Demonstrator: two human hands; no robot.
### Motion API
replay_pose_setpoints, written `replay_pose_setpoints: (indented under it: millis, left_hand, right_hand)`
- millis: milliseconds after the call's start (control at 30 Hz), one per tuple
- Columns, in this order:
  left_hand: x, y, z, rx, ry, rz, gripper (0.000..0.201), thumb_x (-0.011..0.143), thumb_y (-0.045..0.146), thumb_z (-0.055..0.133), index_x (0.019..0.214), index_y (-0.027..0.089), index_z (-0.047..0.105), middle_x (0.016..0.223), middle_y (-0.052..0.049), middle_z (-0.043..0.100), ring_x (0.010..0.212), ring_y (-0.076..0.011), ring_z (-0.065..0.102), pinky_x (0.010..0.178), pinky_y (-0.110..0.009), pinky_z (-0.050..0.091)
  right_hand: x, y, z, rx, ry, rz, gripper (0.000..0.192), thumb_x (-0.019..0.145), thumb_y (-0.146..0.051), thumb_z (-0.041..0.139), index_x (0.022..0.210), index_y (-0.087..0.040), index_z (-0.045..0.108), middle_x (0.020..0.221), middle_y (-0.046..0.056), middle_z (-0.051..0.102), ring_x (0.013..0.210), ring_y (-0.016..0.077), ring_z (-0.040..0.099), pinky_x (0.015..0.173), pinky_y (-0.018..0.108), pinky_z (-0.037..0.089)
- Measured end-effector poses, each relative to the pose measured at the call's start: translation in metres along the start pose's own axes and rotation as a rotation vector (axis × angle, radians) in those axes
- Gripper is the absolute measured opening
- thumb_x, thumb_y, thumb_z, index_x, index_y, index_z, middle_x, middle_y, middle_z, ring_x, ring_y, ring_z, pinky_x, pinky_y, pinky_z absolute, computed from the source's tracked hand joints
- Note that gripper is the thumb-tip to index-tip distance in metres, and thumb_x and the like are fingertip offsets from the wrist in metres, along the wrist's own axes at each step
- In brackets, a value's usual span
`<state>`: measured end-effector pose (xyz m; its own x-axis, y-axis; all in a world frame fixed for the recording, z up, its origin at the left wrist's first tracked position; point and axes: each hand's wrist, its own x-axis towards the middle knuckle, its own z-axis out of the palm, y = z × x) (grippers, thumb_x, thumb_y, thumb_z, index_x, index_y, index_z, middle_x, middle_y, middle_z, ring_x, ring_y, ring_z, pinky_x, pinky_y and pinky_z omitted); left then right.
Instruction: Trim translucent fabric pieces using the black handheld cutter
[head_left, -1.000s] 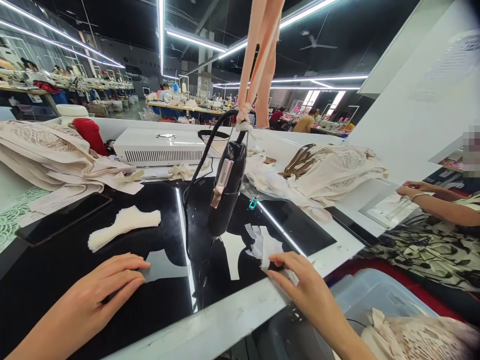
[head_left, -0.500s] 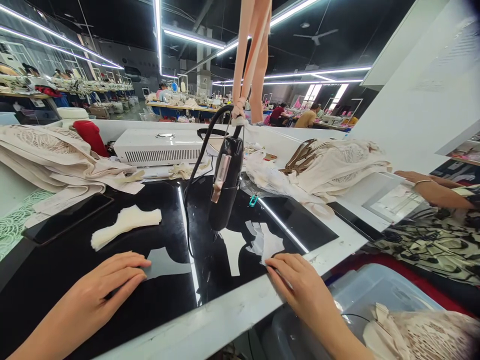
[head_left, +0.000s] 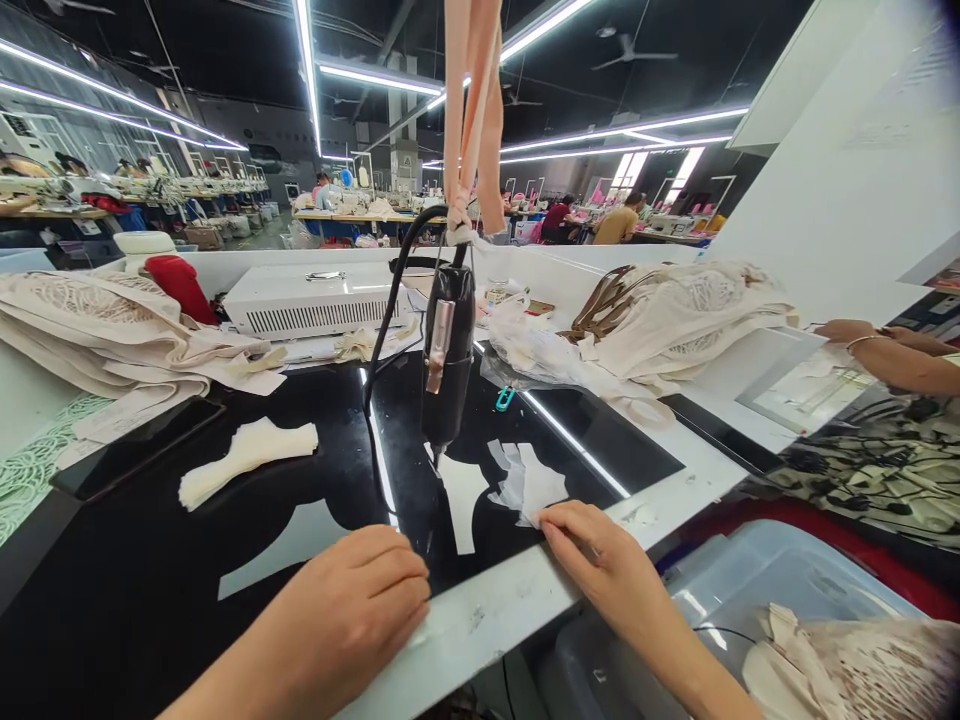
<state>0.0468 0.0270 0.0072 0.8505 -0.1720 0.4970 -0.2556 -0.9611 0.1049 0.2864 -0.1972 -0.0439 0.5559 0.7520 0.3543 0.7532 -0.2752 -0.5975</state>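
Note:
My left hand (head_left: 364,595) is above the table's front edge, fingers curled together with their tips hidden. It partly covers a grey curved flat piece (head_left: 289,545) on the glossy black surface. My right hand (head_left: 600,550) pinches the lower edge of thin, whitish, see-through pieces (head_left: 529,478) between thumb and forefinger. Left of these lies a single cream cut piece (head_left: 463,500). A black corded hand tool (head_left: 448,350) hangs tip down by pink fabric strips (head_left: 474,120), its tip close to the cream piece's upper corner. A stack of cream cut pieces (head_left: 247,458) lies farther left.
Beige lace garments lie in heaps at left (head_left: 112,320) and right (head_left: 675,315). A white vented box (head_left: 315,300) stands behind. A black phone (head_left: 139,445) and a teal clip (head_left: 505,399) rest on the table. At right are a clear plastic bin (head_left: 795,560) and another person's arm (head_left: 892,350).
My left hand has moved right and toward me, its fingers now curled, uncovering the grey piece's left end. My right hand stays at the see-through pieces. The hanging tool appears slightly more upright.

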Motion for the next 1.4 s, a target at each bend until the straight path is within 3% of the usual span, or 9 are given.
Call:
replay_pose_setpoints:
  millis: [167,300,400,633,1033,1300,1400]
  left_hand:
    - [0.043,0.013,0.042,0.020,-0.057,0.065,0.024,0.110,0.006,0.053,0.112,0.020,0.073,0.098,-0.005,0.078,0.093,-0.0216,0.074,0.097,-0.038,0.064]
    - [0.063,0.013,0.063,0.075,-0.046,0.064,0.021,0.109,0.007,0.056,0.116,0.018,0.072,0.092,-0.005,0.074,0.088,-0.0237,0.071,0.086,-0.039,0.062]
    - [0.073,0.012,0.072,0.059,-0.053,0.001,0.018,0.110,0.010,0.059,0.116,0.017,0.074,0.088,-0.004,0.072,0.083,-0.0247,0.069,0.078,-0.039,0.058]
    - [0.089,0.013,0.088,-0.089,0.004,-0.207,0.021,0.109,0.025,0.072,0.088,0.020,0.075,0.083,-0.002,0.072,0.079,-0.0223,0.066,0.074,-0.038,0.052]
    - [0.097,0.019,0.091,-0.215,-0.116,-0.453,0.016,0.103,0.014,0.069,0.090,0.021,0.074,0.087,-0.001,0.070,0.085,-0.0222,0.066,0.078,-0.037,0.052]
    - [0.100,0.022,0.087,-0.221,-0.097,-0.494,0.019,0.099,0.008,0.068,0.085,0.020,0.072,0.085,0.001,0.069,0.085,-0.0197,0.066,0.077,-0.034,0.048]
    - [0.098,0.021,0.090,-0.169,-0.054,-0.443,0.018,0.098,0.009,0.070,0.085,0.020,0.072,0.082,0.001,0.068,0.082,-0.0192,0.066,0.075,-0.033,0.049]
  right_hand:
    - [0.002,0.004,0.000,0.110,-0.031,0.078,0.026,0.106,-0.037,0.059,0.096,-0.027,0.080,0.097,0.004,0.083,0.091,0.0256,0.079,0.081,0.036,0.064]
    - [0.002,0.002,-0.002,0.174,-0.053,0.119,0.025,0.106,-0.038,0.061,0.092,-0.028,0.079,0.092,0.002,0.082,0.085,0.0240,0.077,0.076,0.034,0.061]
    - [0.002,0.000,-0.002,0.216,-0.068,0.117,0.030,0.109,-0.040,0.058,0.092,-0.028,0.080,0.094,0.002,0.082,0.088,0.0246,0.076,0.080,0.035,0.060]
    - [0.003,-0.003,-0.003,0.274,-0.098,0.115,0.036,0.109,-0.040,0.053,0.087,-0.028,0.079,0.094,0.003,0.081,0.089,0.0246,0.075,0.081,0.036,0.058]
    - [-0.001,-0.002,-0.002,0.315,-0.122,0.161,0.035,0.110,-0.044,0.053,0.094,-0.030,0.082,0.101,0.003,0.080,0.098,0.0254,0.074,0.086,0.037,0.056]
    - [0.002,-0.006,-0.003,0.343,-0.085,0.204,0.031,0.102,-0.045,0.060,0.091,-0.031,0.084,0.097,0.003,0.082,0.094,0.0258,0.074,0.085,0.037,0.055]
    - [0.004,-0.008,-0.004,0.360,-0.060,0.231,0.027,0.098,-0.045,0.063,0.087,-0.030,0.083,0.092,0.002,0.081,0.089,0.0252,0.073,0.081,0.036,0.053]
